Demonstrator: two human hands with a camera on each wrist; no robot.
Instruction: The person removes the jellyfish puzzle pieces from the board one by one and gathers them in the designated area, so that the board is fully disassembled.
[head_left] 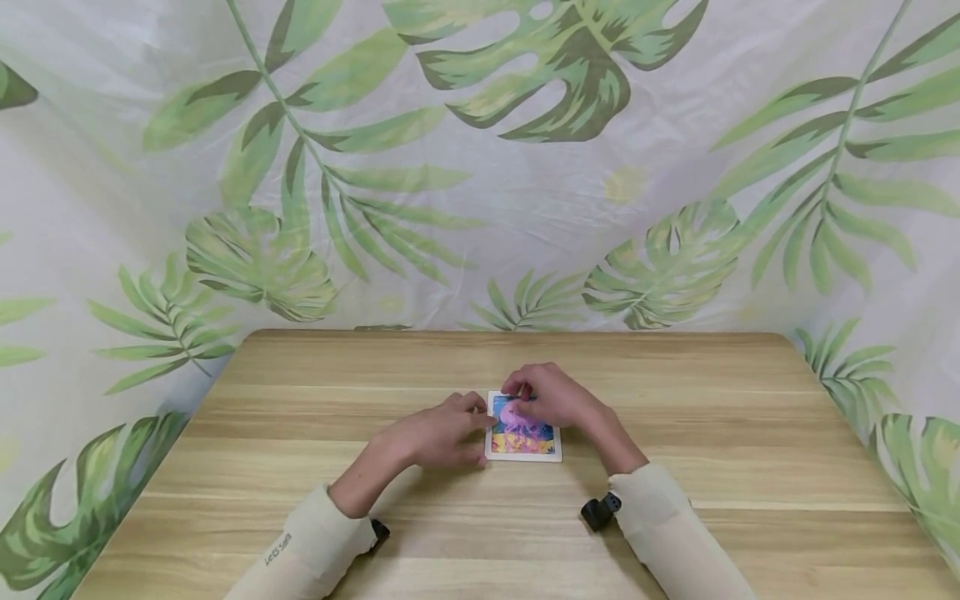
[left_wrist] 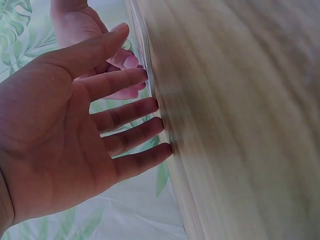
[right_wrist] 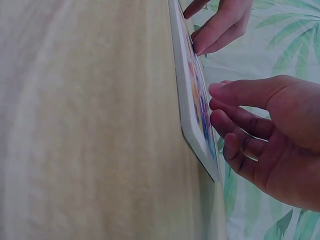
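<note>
A small square picture board (head_left: 521, 442) with a white border lies flat near the table's middle. It shows a pink jellyfish-like creature over blue and yellow. My left hand (head_left: 446, 433) rests at its left edge, index fingertip over the border; in the left wrist view the fingers of the left hand (left_wrist: 65, 120) are extended, tips down at the surface. Above the board's upper right part is my right hand (head_left: 555, 398). In the right wrist view, the thumb and softly bent fingers of the right hand (right_wrist: 285, 135) hover close to the picture, with nothing visible between them.
The wooden table (head_left: 300, 367) has light grain and rounded far corners. Behind and beside it hangs a pale cloth (head_left: 525, 200) printed with green leaves. Black wrist devices, such as the right one (head_left: 600, 512), sit at both sleeve cuffs.
</note>
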